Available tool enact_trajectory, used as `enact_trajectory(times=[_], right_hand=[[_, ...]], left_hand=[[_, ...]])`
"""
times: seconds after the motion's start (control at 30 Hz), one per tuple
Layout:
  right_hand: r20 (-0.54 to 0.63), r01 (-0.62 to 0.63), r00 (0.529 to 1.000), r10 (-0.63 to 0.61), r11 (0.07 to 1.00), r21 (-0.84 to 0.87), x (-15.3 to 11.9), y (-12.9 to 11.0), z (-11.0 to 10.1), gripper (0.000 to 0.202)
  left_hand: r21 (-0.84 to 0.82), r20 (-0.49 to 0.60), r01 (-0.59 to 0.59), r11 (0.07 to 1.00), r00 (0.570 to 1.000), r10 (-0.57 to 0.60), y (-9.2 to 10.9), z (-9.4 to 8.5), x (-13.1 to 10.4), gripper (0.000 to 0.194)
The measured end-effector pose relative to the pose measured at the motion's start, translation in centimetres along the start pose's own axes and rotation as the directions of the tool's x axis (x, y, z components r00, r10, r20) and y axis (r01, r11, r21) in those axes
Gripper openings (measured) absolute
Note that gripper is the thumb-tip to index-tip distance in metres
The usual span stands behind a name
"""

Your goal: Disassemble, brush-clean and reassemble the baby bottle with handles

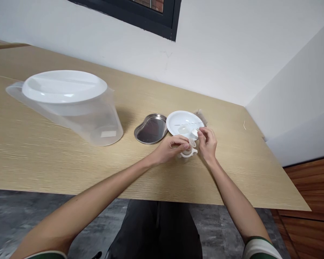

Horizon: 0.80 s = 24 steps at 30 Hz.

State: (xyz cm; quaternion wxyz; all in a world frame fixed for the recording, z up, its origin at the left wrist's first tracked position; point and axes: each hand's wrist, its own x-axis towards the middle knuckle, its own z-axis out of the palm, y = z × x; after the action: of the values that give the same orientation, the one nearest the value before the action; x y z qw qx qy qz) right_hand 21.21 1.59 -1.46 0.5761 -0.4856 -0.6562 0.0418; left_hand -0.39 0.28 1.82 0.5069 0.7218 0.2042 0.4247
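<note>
My left hand (pixel 172 148) is closed at a small clear round piece (pixel 192 142), above a small container with a white holder (pixel 188 153) on the table. Just to the right, my right hand (pixel 207 142) pinches a small white object (pixel 196 133) over the near right edge of a white plate (pixel 175 120). A thin stick or needle and a small clear item lie on the plate. The fingers partly hide the container and the pieces they hold.
Left of the plate sits a kidney-shaped metal tray (pixel 151 130). A large translucent pitcher (pixel 81 118) with a white lid stands farther left. Behind the plate is a small packet (pixel 201 116). A thin curved strand (pixel 244 125) lies at the right. The wall borders the table's far edge.
</note>
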Motion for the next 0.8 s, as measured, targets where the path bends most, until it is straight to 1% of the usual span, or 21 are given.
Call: enact_trajectory(times=[0.1, 0.27, 0.47, 0.67, 0.8], right_hand=[[0.025, -0.03, 0.999, 0.03, 0.999, 0.011, -0.02, 0.05, -0.02, 0.026], [0.015, -0.076, 0.997, 0.076, 0.996, 0.039, -0.09, 0.04, 0.0, 0.03], [0.006, -0.053, 0.999, 0.053, 0.998, 0.024, -0.04, -0.23, -0.11, 0.03], [-0.016, -0.055, 0.998, 0.055, 0.998, 0.011, 0.04, -0.44, -0.22, 0.034], [-0.072, -0.03, 0.997, 0.028, 0.999, -0.022, 0.19, -0.57, -0.55, 0.037]], left_hand=[[0.005, 0.0, 0.0, 1.0, 1.0, 0.0, 0.0, 0.05, 0.01, 0.033], [0.012, -0.008, 0.005, 1.0, 1.0, -0.005, -0.03, 0.08, 0.01, 0.034], [0.018, -0.013, 0.006, 1.0, 1.0, -0.006, -0.1, 0.08, 0.03, 0.034], [0.01, -0.015, 0.011, 1.0, 1.0, -0.011, 0.1, 0.1, 0.03, 0.033], [0.02, -0.017, 0.025, 0.999, 1.0, -0.025, 0.38, 0.13, 0.01, 0.034]])
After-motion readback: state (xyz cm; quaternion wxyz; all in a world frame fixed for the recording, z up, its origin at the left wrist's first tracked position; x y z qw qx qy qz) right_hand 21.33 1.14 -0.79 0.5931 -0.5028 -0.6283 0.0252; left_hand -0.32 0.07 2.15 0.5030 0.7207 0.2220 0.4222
